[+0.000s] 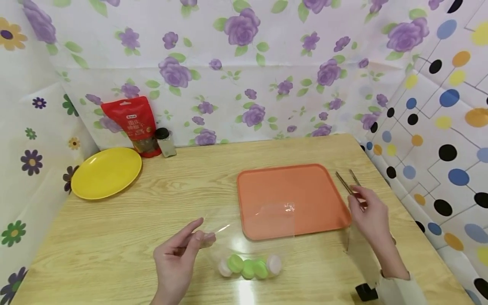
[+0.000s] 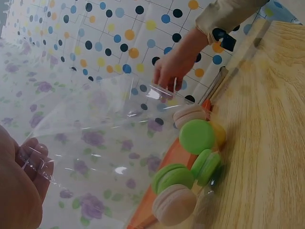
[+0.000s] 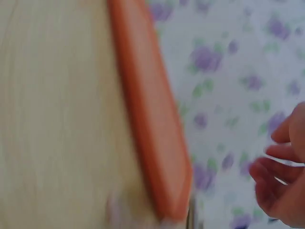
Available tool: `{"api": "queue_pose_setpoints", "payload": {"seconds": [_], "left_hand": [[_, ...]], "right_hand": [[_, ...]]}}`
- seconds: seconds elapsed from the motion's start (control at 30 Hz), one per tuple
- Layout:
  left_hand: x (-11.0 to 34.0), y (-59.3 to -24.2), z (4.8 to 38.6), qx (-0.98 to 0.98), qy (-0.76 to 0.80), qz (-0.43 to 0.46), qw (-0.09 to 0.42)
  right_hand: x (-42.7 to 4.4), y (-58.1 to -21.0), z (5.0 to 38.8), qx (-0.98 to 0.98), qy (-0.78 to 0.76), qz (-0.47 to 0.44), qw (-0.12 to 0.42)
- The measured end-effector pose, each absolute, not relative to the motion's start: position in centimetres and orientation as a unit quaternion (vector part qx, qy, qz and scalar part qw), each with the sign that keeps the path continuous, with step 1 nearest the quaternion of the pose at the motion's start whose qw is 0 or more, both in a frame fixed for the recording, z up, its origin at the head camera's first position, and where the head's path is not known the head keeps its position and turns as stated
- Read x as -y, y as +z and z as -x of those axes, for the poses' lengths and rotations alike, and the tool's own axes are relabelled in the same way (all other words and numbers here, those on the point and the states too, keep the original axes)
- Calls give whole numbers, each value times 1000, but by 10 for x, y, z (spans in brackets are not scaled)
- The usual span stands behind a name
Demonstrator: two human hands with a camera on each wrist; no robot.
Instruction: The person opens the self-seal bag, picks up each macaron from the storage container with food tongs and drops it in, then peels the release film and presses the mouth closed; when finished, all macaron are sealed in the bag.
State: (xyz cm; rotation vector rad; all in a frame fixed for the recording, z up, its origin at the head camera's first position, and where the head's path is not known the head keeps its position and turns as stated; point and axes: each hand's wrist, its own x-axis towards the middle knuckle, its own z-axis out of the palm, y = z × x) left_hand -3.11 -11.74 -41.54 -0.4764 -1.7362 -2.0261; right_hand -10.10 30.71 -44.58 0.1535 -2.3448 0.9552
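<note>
My left hand (image 1: 176, 254) holds the edge of a clear plastic bag (image 1: 263, 241) between thumb and fingers. Several macarons (image 1: 248, 269), green and pale pink, lie in a row at the bag's lower end; the left wrist view also shows a yellow one (image 2: 219, 135) behind them. At the right, my right hand (image 1: 370, 216) hovers over metal tongs (image 1: 344, 182) beside an orange tray (image 1: 282, 182). Its fingers are loosely curled in the right wrist view, with nothing visible in them. A thin pale line hangs below that hand; I cannot tell what it is.
A yellow plate (image 1: 106, 173) sits at the back left of the wooden table (image 1: 183, 178). Beside it stand a red pouch (image 1: 133, 123) and a small jar with a black lid (image 1: 166, 144). Patterned cloth (image 1: 213, 84) walls the back and both sides.
</note>
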Motion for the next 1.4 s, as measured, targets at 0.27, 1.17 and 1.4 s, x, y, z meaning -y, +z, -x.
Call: {"api": "queue_pose_setpoints", "payload": {"seconds": [0.27,1.17,1.4], "left_hand": [[118,-415,33,627,-724,179,225],[139,-407,43,661,-715,171,151],[143,-406,46,667,-709,179,143]], "right_hand": [[-219,-392,70,767,609,-199,41],[-177,-388,80,702,657,-261,84],[-180,-389,83,701,663,-258,50]]}}
